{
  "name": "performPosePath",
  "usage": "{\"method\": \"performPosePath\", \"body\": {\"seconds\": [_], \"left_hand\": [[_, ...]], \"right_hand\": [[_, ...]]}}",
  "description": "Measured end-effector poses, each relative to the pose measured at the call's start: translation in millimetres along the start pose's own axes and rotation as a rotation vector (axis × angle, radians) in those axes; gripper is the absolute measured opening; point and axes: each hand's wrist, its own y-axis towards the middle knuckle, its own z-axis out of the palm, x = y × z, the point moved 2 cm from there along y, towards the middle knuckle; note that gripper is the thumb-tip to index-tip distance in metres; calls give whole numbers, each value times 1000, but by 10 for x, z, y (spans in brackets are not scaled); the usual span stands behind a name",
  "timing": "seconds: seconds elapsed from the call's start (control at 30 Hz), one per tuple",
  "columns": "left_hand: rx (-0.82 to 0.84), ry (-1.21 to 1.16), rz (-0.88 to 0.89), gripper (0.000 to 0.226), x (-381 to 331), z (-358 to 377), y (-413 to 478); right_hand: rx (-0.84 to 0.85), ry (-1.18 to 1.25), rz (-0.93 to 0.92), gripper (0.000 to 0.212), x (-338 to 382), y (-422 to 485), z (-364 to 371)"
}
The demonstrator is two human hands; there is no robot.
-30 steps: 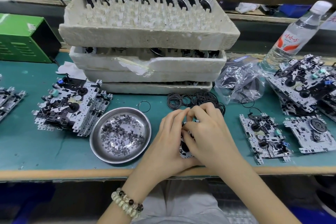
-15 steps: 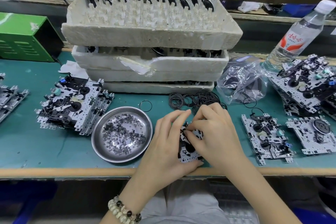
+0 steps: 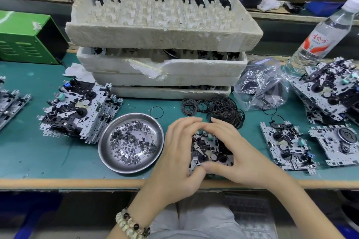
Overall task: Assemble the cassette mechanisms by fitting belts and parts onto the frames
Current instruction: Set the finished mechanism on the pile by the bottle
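A cassette mechanism frame point(image 3: 208, 150), silver metal with black parts and a teal piece, lies near the table's front edge. My left hand point(image 3: 178, 153) grips its left side, fingers curled over the top edge and thumb at the lower edge. My right hand point(image 3: 239, 153) holds its right side, fingers arched over the top and thumb pressing the bottom. A heap of black rubber belts point(image 3: 223, 109) lies just behind the hands. A single belt point(image 3: 156, 112) lies apart to the left.
A steel dish point(image 3: 132, 142) of small washers sits left of the hands. Stacks of mechanisms lie at left point(image 3: 77, 108) and right point(image 3: 330, 91); two single ones point(image 3: 287, 145) lie flat at right. Foam trays point(image 3: 161, 31), a plastic bag point(image 3: 260, 85), a water bottle point(image 3: 320, 35) and a green box point(image 3: 25, 39) stand behind.
The hands have spread apart from a tight cluster over the frame, now framing it at both sides so its top face shows.
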Motion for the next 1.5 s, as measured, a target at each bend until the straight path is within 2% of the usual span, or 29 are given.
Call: {"method": "performPosePath", "body": {"seconds": [0.17,0.4,0.5,0.57,0.67,0.8,0.9,1.0,1.17,1.23,1.3,1.4,1.5], "left_hand": [[22,-58,21,64,-26,-16,4],[-67,-70,39,59,-38,-53,9],[-88,-69,66,60,-37,-57,3],[-78,-64,78,62,-42,-52,-1],[-64,-59,72,61,-45,-44,-9],[-59,-45,66,59,-38,-36,-14],[-53,-26,62,57,-39,-34,-14],[-47,-16,52,55,-42,-32,-11],[-29,-9,45,55,-50,-28,-9],[-26,-7,41,54,-56,-32,-11],[-25,-6,37,54,-57,-33,-14],[-23,-5,30,55,-50,-33,-17],[-20,-9,27,55,-53,-36,-18]], "right_hand": [[106,-253,-46,93,-55,2,-20],[-37,-252,-40,86,24,-53,-53],[-183,-192,44,86,12,-239,-166],[-366,-145,123,88,-41,-407,-306],[-681,-49,294,85,-181,-634,-524],[-925,-73,567,88,-441,-817,-683],[-912,-283,757,92,-510,-805,-622],[-883,-466,788,96,-460,-747,-510],[-679,-427,842,117,-424,-764,-561],[-647,-430,829,122,-386,-791,-569],[-679,-452,743,116,-335,-783,-542],[-772,-559,454,86,-214,-658,-417],[-769,-686,232,51,-89,-416,-203]]}}
